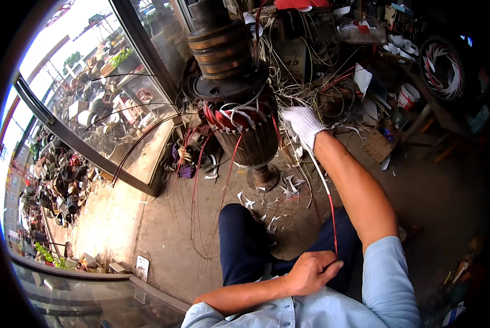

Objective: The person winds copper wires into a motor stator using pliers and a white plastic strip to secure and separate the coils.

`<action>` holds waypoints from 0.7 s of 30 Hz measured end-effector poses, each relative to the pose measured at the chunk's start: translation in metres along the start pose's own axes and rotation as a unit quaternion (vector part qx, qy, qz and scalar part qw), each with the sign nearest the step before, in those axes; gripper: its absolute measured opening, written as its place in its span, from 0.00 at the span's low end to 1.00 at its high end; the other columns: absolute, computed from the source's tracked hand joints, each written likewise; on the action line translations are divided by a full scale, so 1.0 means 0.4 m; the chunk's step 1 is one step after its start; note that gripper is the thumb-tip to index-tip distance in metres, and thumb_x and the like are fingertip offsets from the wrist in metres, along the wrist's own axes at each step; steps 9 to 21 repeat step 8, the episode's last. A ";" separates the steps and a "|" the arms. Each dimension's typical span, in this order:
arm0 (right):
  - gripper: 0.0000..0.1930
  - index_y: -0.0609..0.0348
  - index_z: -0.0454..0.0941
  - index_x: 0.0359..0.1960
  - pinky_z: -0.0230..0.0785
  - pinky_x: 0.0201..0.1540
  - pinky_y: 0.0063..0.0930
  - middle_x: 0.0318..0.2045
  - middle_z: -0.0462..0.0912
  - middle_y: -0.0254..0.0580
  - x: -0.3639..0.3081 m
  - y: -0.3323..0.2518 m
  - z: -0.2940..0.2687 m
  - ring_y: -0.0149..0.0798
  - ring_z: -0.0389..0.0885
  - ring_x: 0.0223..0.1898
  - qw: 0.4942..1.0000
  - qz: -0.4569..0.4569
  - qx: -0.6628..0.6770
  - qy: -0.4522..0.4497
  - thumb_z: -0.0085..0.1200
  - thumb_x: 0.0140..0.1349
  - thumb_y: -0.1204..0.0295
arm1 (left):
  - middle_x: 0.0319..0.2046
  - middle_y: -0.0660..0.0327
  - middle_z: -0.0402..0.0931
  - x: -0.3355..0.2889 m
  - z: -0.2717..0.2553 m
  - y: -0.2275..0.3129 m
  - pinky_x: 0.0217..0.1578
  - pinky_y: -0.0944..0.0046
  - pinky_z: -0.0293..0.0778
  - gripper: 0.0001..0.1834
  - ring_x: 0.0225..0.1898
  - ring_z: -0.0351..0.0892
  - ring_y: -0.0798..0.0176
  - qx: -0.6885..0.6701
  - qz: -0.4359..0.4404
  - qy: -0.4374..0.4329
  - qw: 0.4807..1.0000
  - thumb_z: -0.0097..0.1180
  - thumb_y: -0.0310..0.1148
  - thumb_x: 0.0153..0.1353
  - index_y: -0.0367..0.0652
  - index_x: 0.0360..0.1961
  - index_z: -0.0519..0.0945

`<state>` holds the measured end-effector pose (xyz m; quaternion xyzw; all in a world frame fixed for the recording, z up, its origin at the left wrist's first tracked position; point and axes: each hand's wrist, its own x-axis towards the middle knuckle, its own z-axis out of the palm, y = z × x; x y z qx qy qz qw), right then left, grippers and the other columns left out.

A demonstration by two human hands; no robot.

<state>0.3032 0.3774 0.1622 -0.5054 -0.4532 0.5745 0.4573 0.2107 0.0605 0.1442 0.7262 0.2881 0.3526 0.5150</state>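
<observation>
A motor rotor (pixel 245 145) stands upright in front of my knees, with copper slip rings (pixel 219 52) at its top. Red and white windings (pixel 239 116) circle its upper part, and loose red wire ends hang down from them. My right hand (pixel 302 126), in a white knit glove, is closed at the rotor's right side on a white sleeve (pixel 320 170); its fingertips are partly hidden. From that sleeve a red wire (pixel 333 218) runs down to my lap. There my bare left hand (pixel 315 271) is closed on the wire's lower end.
White scraps (pixel 291 186) litter the floor around the rotor's foot. Tangled wires (pixel 316 93) pile up behind it. A coil of white and red wire (pixel 443 71) is at the far right, near a white and red bucket (pixel 408 97). Framed glass (pixel 84 142) borders the left.
</observation>
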 end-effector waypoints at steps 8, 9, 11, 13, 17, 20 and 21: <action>0.10 0.60 0.76 0.43 0.56 0.12 0.21 0.17 0.71 0.29 -0.309 -0.109 0.065 0.27 0.64 0.11 0.991 0.007 0.132 0.000 0.54 0.65 0.68 | 0.17 0.56 0.65 -0.019 -0.066 0.034 0.22 0.55 0.62 0.19 0.19 0.65 0.60 -0.005 -0.002 0.037 0.999 0.55 0.33 0.68 0.36 0.21 0.67; 0.10 0.60 0.76 0.43 0.56 0.12 0.21 0.17 0.71 0.29 -0.309 -0.109 0.065 0.27 0.64 0.11 0.991 0.007 0.132 0.000 0.54 0.65 0.68 | 0.17 0.56 0.65 -0.019 -0.066 0.034 0.22 0.55 0.62 0.19 0.19 0.65 0.60 -0.005 -0.002 0.037 0.999 0.55 0.33 0.68 0.36 0.21 0.67; 0.10 0.60 0.76 0.43 0.56 0.12 0.21 0.17 0.71 0.29 -0.309 -0.109 0.065 0.27 0.64 0.11 0.991 0.007 0.132 0.000 0.54 0.65 0.68 | 0.17 0.56 0.65 -0.019 -0.066 0.034 0.22 0.55 0.62 0.19 0.19 0.65 0.60 -0.005 -0.002 0.037 0.999 0.55 0.33 0.68 0.36 0.21 0.67; 0.10 0.60 0.76 0.43 0.56 0.12 0.21 0.17 0.71 0.29 -0.309 -0.109 0.065 0.27 0.64 0.11 0.991 0.007 0.132 0.000 0.54 0.65 0.68 | 0.17 0.56 0.65 -0.019 -0.066 0.034 0.22 0.55 0.62 0.19 0.19 0.65 0.60 -0.005 -0.002 0.037 0.999 0.55 0.33 0.68 0.36 0.21 0.67; 0.10 0.60 0.76 0.43 0.56 0.12 0.21 0.17 0.71 0.29 -0.309 -0.109 0.065 0.27 0.64 0.11 0.991 0.007 0.132 0.000 0.54 0.65 0.68 | 0.17 0.56 0.65 -0.019 -0.066 0.034 0.22 0.55 0.62 0.19 0.19 0.65 0.60 -0.005 -0.002 0.037 0.999 0.55 0.33 0.68 0.36 0.21 0.67; 0.10 0.60 0.76 0.43 0.56 0.12 0.21 0.17 0.71 0.29 -0.309 -0.109 0.065 0.27 0.64 0.11 0.991 0.007 0.132 0.000 0.54 0.65 0.68 | 0.17 0.56 0.65 -0.019 -0.066 0.034 0.22 0.55 0.62 0.19 0.19 0.65 0.60 -0.005 -0.002 0.037 0.999 0.55 0.33 0.68 0.36 0.21 0.67; 0.10 0.60 0.76 0.43 0.56 0.12 0.21 0.17 0.71 0.29 -0.309 -0.109 0.065 0.27 0.64 0.11 0.991 0.007 0.132 0.000 0.54 0.65 0.68 | 0.17 0.56 0.65 -0.019 -0.066 0.034 0.22 0.55 0.62 0.19 0.19 0.65 0.60 -0.005 -0.002 0.037 0.999 0.55 0.33 0.68 0.36 0.21 0.67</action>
